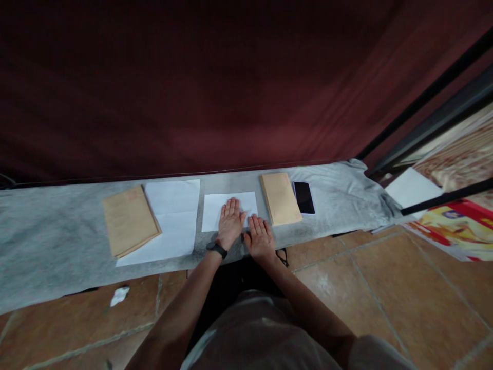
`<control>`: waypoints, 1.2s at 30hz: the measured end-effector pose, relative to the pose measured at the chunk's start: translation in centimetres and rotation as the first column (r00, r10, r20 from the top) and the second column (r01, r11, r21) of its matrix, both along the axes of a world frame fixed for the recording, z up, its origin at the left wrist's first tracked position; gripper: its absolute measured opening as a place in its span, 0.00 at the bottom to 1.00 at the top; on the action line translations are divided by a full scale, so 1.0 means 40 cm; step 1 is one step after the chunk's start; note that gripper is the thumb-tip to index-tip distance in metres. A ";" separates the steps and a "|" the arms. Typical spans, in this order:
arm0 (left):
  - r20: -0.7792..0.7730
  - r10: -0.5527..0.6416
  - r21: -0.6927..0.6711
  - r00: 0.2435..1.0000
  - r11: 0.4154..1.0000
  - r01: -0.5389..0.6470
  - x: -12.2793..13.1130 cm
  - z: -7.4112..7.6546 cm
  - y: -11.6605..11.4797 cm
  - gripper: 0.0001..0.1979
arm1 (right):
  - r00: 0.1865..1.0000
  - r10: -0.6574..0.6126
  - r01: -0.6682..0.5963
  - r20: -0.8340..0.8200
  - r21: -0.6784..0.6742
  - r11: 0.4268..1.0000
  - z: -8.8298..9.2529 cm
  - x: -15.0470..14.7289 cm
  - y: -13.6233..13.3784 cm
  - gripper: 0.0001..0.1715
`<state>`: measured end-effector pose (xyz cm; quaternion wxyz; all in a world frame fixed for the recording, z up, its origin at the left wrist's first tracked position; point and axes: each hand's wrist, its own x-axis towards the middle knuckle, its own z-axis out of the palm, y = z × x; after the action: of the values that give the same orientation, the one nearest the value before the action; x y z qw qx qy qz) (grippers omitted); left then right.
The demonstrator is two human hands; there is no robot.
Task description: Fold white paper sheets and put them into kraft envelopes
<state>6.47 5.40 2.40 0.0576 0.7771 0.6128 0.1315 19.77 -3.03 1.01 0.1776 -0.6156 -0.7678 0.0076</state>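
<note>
A small white sheet (pixel 211 211) lies on the grey cloth-covered table (pixel 327 205) in front of me. My left hand (pixel 231 222), a dark watch on its wrist, rests flat on the sheet with its fingers stretched out. Beside it, my right hand (pixel 261 237) lies flat at the sheet's lower right corner, fingers spread a little. Neither hand grips anything. To the right is a stack of brown envelopes (pixel 281 199). On the left, more brown envelopes (pixel 129 221) partly cover a large white sheet (pixel 175 216).
A dark-screened phone (pixel 304 198) lies right of the right-hand envelopes. A dark red curtain (pixel 211 103) hangs behind the table. Black metal bars and a colourful printed box (pixel 462 228) stand at the far right. A crumpled white scrap (pixel 119 296) is on the tiled floor.
</note>
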 end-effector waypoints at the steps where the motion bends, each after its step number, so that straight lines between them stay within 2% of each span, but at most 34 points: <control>1: 0.003 0.001 -0.002 1.000 1.000 -0.001 0.002 -0.001 0.013 0.33 | 1.000 0.002 -0.002 -0.002 0.002 1.000 0.001 0.000 0.000 0.35; 9: 0.008 0.064 -0.004 0.998 0.998 -0.064 -0.046 -0.011 0.091 0.34 | 1.000 -0.009 0.009 -0.010 -0.006 1.000 0.014 -0.002 -0.001 0.34; 20: -0.029 0.206 0.032 0.978 0.978 -0.205 -0.104 -0.017 0.093 0.34 | 1.000 -0.003 0.003 -0.011 -0.016 1.000 0.018 0.001 0.000 0.35; 23: -0.027 0.242 0.057 0.970 0.969 -0.240 -0.115 -0.017 0.075 0.34 | 1.000 0.003 -0.003 -0.012 -0.015 1.000 0.020 0.001 0.000 0.36; 27: -0.018 0.277 0.088 0.961 0.958 -0.275 -0.121 -0.020 0.021 0.33 | 1.000 -0.006 0.006 -0.011 -0.025 1.000 0.016 -0.001 0.000 0.35; 32: 0.006 0.280 0.085 0.960 0.956 -0.280 -0.118 -0.019 -0.059 0.33 | 1.000 -0.016 0.015 -0.013 -0.028 0.999 0.007 -0.004 0.001 0.35; 36: 0.009 0.284 0.071 0.959 0.956 -0.284 -0.120 -0.016 -0.087 0.33 | 1.000 -0.014 0.014 -0.001 -0.030 0.999 0.011 -0.003 -0.003 0.34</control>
<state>1.65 1.92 1.78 0.0100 0.6827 0.7130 0.1595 19.64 -3.14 1.46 0.1688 -0.6235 -0.7632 0.0184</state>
